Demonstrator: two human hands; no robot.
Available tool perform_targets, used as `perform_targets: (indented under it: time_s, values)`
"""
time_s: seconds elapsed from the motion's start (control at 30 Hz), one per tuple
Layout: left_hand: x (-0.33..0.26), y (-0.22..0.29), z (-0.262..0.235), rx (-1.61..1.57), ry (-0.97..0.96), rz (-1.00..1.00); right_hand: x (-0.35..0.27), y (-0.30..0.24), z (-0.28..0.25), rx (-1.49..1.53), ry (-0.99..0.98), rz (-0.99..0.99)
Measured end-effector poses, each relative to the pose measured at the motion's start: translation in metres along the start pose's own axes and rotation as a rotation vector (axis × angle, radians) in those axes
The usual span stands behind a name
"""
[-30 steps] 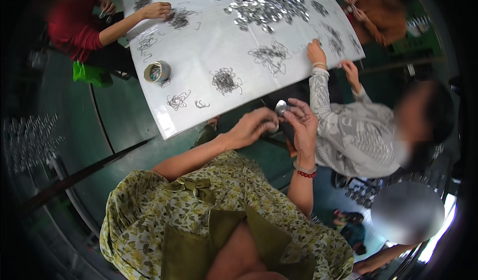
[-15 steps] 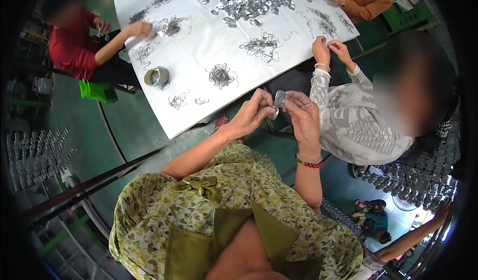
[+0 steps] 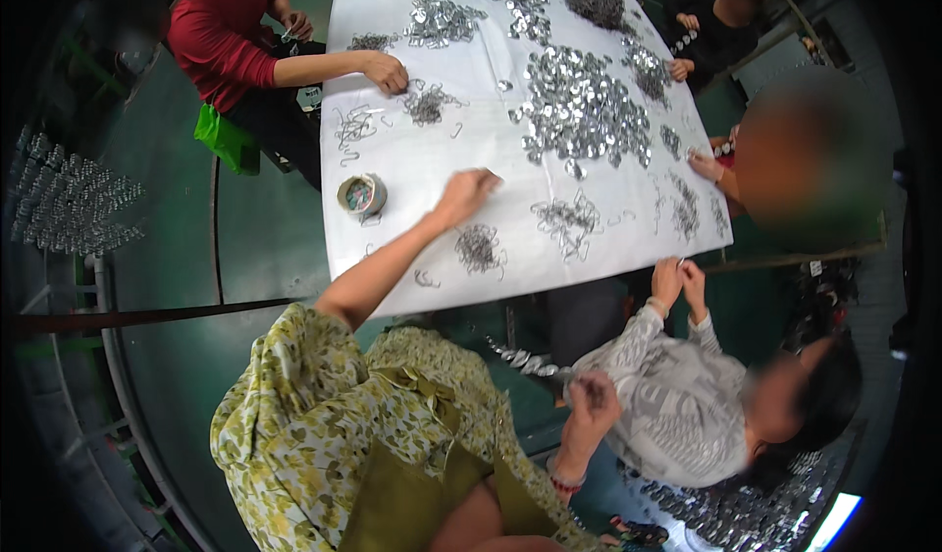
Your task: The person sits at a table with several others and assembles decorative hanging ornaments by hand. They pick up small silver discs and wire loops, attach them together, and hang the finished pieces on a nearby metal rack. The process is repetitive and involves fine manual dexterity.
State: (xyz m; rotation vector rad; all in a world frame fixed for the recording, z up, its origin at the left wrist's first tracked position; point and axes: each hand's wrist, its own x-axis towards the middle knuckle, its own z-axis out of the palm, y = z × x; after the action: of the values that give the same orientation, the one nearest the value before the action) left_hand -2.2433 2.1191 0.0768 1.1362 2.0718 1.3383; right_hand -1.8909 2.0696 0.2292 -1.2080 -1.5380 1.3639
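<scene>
My left hand [image 3: 466, 197] is stretched out over the white-covered table, above a small heap of bent wire hooks [image 3: 478, 249]. Motion smears its fingers, so whether they grip anything cannot be told. Close to my body on the right, my right hand [image 3: 592, 407] is closed on the end of a strand of shiny metal discs [image 3: 530, 363], which trails off to the left, below the table edge. Further in on the table lies a big pile of silvery discs [image 3: 579, 105]. Another loose pile of wire hooks [image 3: 567, 224] is to the right of my left hand.
A round tub [image 3: 362, 196] with small coloured contents stands near the table's left edge. A person in a red top [image 3: 221, 37] reaches in from the left. At my right sits a person in a grey patterned top [image 3: 677, 395]. Other people work along the far right side.
My hands have parted: the left has reached forward over the table, the right has drawn back toward me with the disc strand. The view has shifted, showing more of the table's far side.
</scene>
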Motion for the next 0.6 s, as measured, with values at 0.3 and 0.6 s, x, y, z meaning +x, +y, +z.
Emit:
perform_targets:
  time_s: [0.3,0.6]
  values:
    - [0.114,-0.113,0.004,0.545,0.224,-0.048,-0.006,-0.018,-0.001,0.103,0.161,0.068]
    - [0.073,-0.060,0.034,0.303,-0.066,0.058,0.008,-0.015,-0.001,0.073,0.277,0.047]
